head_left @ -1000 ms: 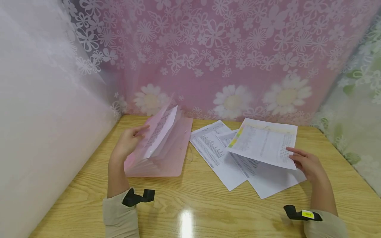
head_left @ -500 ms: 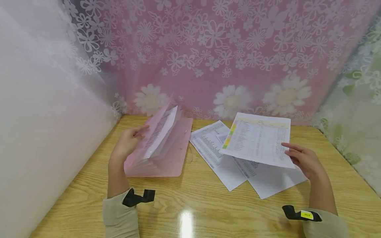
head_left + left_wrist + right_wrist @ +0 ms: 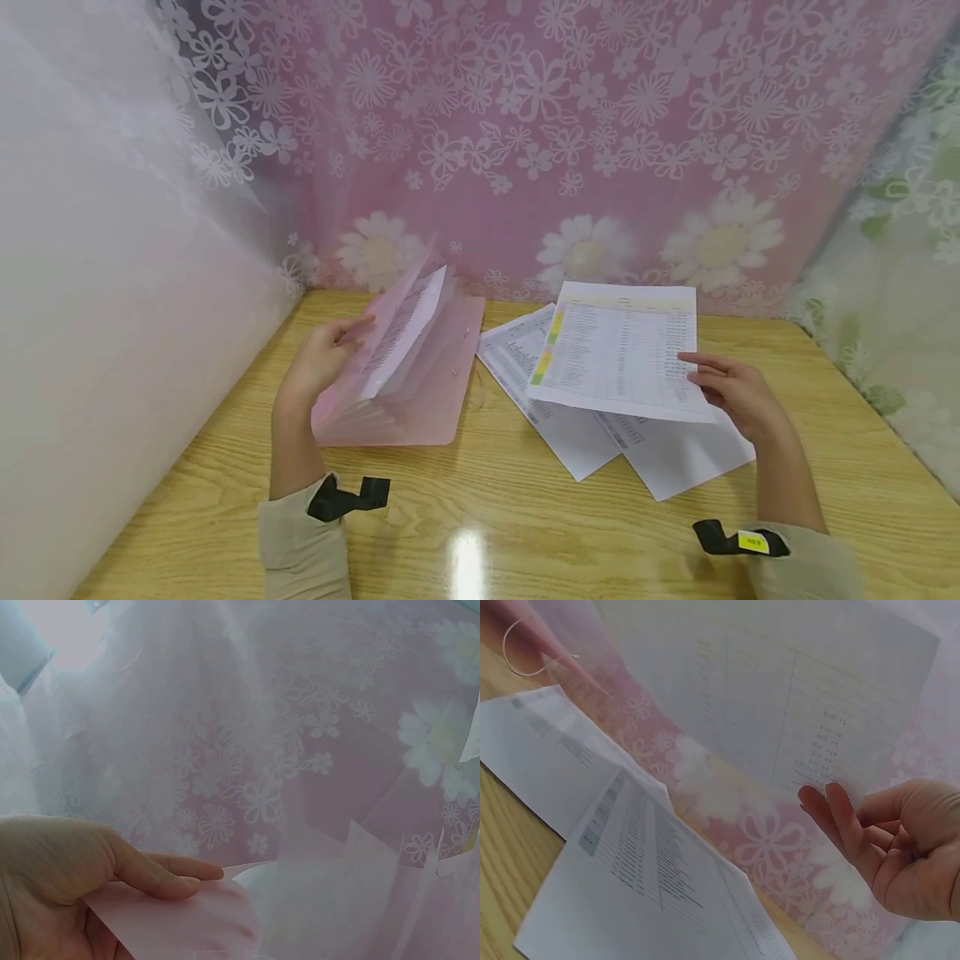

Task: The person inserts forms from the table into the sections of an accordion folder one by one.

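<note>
On the left of the head view, a pink plastic folder (image 3: 442, 408) stands fanned open, with a printed sheet (image 3: 401, 337) and clear sleeves inside. My left hand (image 3: 315, 367) holds its raised cover; in the left wrist view the thumb and fingers pinch the cover's edge (image 3: 176, 919). My right hand (image 3: 738, 400) pinches a printed sheet of paper (image 3: 615, 354) by its right edge. That sheet has yellow and green blocks down its left side and hangs tilted over two printed sheets (image 3: 667, 467) lying overlapped on the table, hiding much of them.
The wooden table (image 3: 420, 517) runs up to a pink flowered curtain (image 3: 480, 167) at the back. A pale wall covering (image 3: 135, 292) borders it on the left, a flowered one (image 3: 892, 350) on the right. A thin elastic loop (image 3: 525, 656) hangs by the folder.
My right hand has moved left with the printed sheet, which now tilts up more and covers more of the sheets below. The left hand and folder have stayed put.
</note>
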`<state>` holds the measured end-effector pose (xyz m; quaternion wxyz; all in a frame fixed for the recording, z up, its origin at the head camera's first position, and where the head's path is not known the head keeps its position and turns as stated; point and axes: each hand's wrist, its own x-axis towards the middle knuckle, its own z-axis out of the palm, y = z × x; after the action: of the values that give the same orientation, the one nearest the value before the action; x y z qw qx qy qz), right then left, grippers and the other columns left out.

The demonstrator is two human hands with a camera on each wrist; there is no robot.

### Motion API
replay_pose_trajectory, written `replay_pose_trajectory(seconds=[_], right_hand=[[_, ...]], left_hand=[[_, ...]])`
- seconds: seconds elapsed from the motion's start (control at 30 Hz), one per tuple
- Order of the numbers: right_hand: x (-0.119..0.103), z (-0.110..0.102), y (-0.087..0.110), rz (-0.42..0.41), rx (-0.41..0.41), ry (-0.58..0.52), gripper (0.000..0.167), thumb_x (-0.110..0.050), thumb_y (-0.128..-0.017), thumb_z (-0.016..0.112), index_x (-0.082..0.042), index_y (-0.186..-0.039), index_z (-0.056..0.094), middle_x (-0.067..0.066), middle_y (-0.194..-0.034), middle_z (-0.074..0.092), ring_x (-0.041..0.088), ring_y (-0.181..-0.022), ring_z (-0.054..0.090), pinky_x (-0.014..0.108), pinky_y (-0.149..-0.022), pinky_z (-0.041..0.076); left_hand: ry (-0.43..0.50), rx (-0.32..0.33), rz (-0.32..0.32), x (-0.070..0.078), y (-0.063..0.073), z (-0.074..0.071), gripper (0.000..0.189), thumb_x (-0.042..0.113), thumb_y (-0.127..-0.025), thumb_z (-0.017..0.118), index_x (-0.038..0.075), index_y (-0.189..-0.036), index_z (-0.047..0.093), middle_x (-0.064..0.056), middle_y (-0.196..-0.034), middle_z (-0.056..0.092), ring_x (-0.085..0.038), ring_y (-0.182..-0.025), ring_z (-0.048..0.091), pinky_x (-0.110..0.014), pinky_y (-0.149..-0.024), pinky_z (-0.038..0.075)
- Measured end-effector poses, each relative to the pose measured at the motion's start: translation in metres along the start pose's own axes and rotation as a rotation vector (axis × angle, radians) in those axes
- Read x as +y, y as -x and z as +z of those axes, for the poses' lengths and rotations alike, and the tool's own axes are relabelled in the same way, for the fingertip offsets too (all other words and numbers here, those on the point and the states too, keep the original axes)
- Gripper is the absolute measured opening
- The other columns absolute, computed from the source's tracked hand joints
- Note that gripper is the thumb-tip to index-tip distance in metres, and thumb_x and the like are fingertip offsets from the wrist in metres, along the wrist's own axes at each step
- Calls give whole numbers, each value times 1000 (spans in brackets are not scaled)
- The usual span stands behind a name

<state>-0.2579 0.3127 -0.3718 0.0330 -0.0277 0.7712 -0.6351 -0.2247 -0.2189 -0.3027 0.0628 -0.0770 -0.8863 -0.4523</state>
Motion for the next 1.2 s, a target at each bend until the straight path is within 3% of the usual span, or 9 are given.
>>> replay_pose_trajectory(seconds=[0.1, 0.23, 0.43, 0.53, 0.67, 0.83, 0.97, 1.07, 1.2], right_hand=[[-2, 9, -2, -10, -10, 5, 33, -19, -89, 61, -16, -123, 61, -6, -92, 54, 7, -75, 50, 19, -64, 45], [-6, 20, -5, -16, -25, 1, 30, -16, -90, 61, -16, -120, 63, -4, -78, 50, 8, -67, 46, 20, -59, 42], [-12, 37, -7, -32, -50, -20, 33, -14, -90, 61, -12, -122, 61, -2, -73, 45, 9, -64, 43, 21, -57, 40], [-15, 47, -8, -38, -62, -28, 33, -12, -90, 60, -10, -122, 60, -4, -70, 43, 8, -62, 42, 21, -57, 40], [-18, 59, -8, -42, -74, -2, 35, -12, -91, 59, -6, -125, 57, -5, -70, 43, 8, -63, 41, 20, -57, 40], [-21, 70, -9, -44, -80, 6, 38, -13, -91, 58, -4, -128, 54, -5, -72, 45, 7, -65, 43, 20, -60, 42], [-22, 74, -10, -32, -78, 7, 38, -14, -91, 59, -5, -127, 55, -5, -79, 48, 6, -69, 46, 20, -63, 44], [-22, 75, -9, -22, -74, -2, 38, -14, -91, 59, -4, -128, 54, -6, -87, 55, 5, -72, 50, 19, -64, 46], [-23, 78, -10, -17, -68, -1, 41, -14, -91, 58, -2, -130, 51, -4, -93, 58, 6, -74, 53, 19, -65, 46]], left_hand=[[5, 2, -4, 0, 1, -2, 39, 1, -94, 44, 0, -133, 47, -16, -135, 44, -26, -104, 43, -28, -54, 30], [3, 2, -9, 0, 3, -4, 39, 1, -94, 44, 1, -134, 47, -16, -135, 43, -27, -93, 45, -27, -52, 30], [-19, 7, -3, 0, 4, -5, 39, 1, -94, 44, 1, -134, 47, -16, -136, 43, -26, -104, 44, -29, -57, 32], [-11, 8, -7, 0, 5, -6, 39, 2, -94, 44, 1, -134, 47, -16, -136, 43, -23, -84, 47, -28, -52, 31], [-7, 9, -21, -1, 7, -7, 40, 2, -94, 44, 2, -134, 47, -16, -135, 44, -16, -57, 31, -24, -46, 30], [-29, 23, -17, -2, 7, -8, 40, 2, -94, 44, 3, -134, 48, -15, -134, 46, -17, -62, 36, -25, -48, 31], [-38, 29, 8, -1, 5, -6, 39, 1, -94, 45, 2, -132, 49, -17, -134, 45, -22, -76, 45, -28, -55, 33], [-32, 25, 29, 1, 3, -3, 38, 0, -93, 45, 0, -131, 49, -18, -135, 44, -25, -103, 44, -32, -64, 34], [-22, 18, 32, 0, 1, -2, 38, 0, -93, 45, -1, -130, 50, -17, -135, 43, -27, -117, 41, -36, -75, 35]])
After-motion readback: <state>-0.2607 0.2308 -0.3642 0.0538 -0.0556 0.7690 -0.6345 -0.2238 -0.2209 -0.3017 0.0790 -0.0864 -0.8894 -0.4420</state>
